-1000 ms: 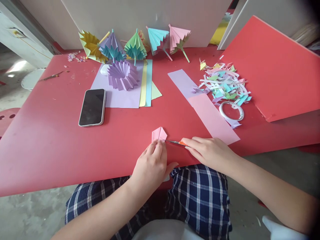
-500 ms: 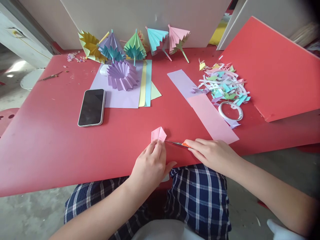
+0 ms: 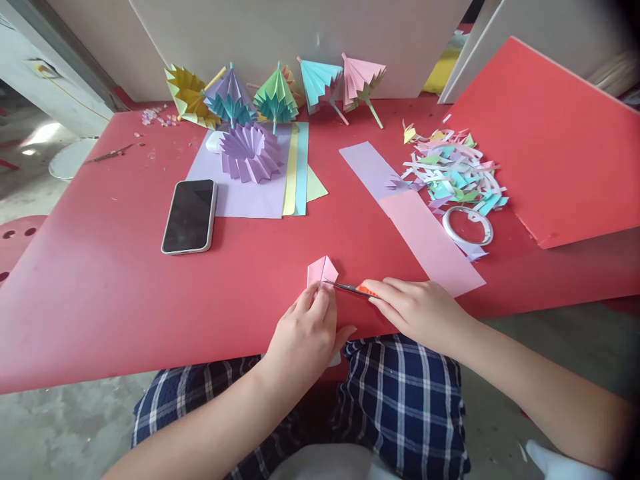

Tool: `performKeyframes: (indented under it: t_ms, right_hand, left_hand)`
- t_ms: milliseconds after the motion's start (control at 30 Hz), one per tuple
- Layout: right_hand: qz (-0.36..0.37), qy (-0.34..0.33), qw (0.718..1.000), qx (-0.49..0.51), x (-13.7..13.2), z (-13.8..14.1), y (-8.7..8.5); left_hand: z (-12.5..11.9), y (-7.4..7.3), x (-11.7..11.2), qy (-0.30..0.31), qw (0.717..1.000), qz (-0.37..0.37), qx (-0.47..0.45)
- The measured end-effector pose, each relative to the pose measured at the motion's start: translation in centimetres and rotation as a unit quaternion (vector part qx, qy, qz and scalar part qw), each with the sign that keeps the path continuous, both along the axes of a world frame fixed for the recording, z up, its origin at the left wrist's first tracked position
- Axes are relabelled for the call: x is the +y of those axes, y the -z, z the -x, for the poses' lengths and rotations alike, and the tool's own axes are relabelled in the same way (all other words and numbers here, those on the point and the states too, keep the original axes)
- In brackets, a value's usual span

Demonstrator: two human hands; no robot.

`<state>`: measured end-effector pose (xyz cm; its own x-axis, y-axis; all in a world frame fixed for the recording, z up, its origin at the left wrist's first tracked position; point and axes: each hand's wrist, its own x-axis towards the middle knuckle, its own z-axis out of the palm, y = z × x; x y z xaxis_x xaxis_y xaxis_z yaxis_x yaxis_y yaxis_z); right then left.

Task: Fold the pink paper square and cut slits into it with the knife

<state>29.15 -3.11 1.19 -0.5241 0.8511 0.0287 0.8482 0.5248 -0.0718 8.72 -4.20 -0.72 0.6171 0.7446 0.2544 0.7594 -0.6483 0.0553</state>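
A small piece of folded pink paper [image 3: 323, 269] lies near the front edge of the red table, with a crease line down its middle. The fingertips of my left hand [image 3: 306, 325] are closed together on its near end and cover that part. My right hand [image 3: 407, 303] grips orange-handled scissors [image 3: 345, 287], mostly hidden by the fingers. Their thin metal blades point left, and the tip meets the right side of the pink paper beside my left fingertips. Whether the blades are apart I cannot tell.
A phone [image 3: 190, 217] lies to the left. Paper sheets [image 3: 250, 203] carry a purple pleated paper ring [image 3: 251, 155]; several paper umbrellas [image 3: 277, 97] stand behind. To the right are pink and purple strips [image 3: 425, 230], paper scraps [image 3: 455, 167], a tape roll [image 3: 467, 225] and a red board [image 3: 560, 147].
The scissors have moved left, so their tip now overlaps the folded pink paper. My left hand stays on the paper. The whole view has shifted slightly.
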Motion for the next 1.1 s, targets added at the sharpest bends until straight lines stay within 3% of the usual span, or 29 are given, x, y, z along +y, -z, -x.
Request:
performKeyframes:
  t_ms: [567,1100]
  right_hand:
    - [0.043,0.014,0.997,-0.063,0.60,0.36,-0.13]
    - [0.011,0.022,0.998,-0.052,-0.03,0.12,0.00]
  left_hand:
    - [-0.23,-0.17,0.24,0.007,1.000,-0.015,0.013]
    - [-0.37,-0.56,0.22,0.012,0.998,-0.019,0.059]
